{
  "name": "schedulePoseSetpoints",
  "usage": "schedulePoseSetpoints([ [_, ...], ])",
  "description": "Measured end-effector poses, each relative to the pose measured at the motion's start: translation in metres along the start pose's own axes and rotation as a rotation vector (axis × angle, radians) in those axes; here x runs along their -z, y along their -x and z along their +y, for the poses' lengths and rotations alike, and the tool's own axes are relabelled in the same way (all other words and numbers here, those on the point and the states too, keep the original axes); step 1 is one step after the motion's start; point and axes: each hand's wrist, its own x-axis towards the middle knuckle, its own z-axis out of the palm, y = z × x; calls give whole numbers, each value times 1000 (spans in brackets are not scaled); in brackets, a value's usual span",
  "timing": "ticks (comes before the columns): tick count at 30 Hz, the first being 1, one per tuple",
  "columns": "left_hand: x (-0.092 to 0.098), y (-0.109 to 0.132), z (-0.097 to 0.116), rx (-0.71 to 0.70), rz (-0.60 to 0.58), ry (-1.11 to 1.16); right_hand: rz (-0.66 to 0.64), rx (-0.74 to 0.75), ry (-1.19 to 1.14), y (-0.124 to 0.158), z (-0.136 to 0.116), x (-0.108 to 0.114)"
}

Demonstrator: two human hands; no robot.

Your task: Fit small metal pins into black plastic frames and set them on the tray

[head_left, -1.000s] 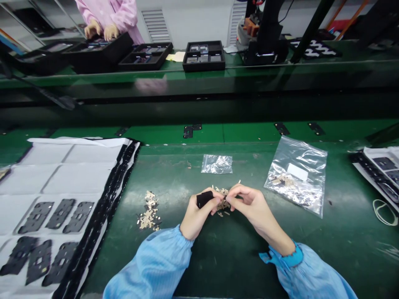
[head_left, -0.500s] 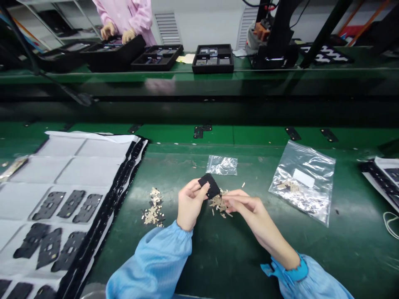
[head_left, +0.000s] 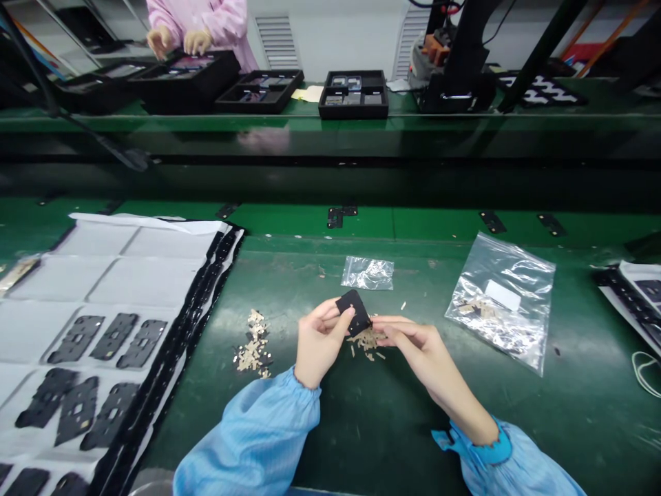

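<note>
Green counter (head_left: pixel 382 434). Loose pale bits (head_left: pixel 253 344) lie left of the left hand (head_left: pixel 323 337), whose grip is closed, thumb over a black plate (head_left: pixel 355 310). Plate's long axis slants down toward the right hand (head_left: pixel 413 337); those fingertips nearly meet by its corner, contents can't tell. Clear bag (head_left: pixel 527 331) further right.

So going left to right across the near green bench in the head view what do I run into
White compartmented tray, loose pile of small beige pieces, left hand holding a flat black rectangular part, right hand, large clear plastic zip bag, black-and-white tray cut off by the picture edge.
</note>
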Motion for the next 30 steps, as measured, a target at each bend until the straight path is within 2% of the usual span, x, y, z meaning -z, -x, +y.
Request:
schedulePoseSetpoints([
  [12, -2, 3, 5, -7, -19, -14, -10, 2, -15, 0, 6, 2],
  [30, 1, 3, 5, -4, -78, -47, -8, -103, -174, -1, 0, 2],
])
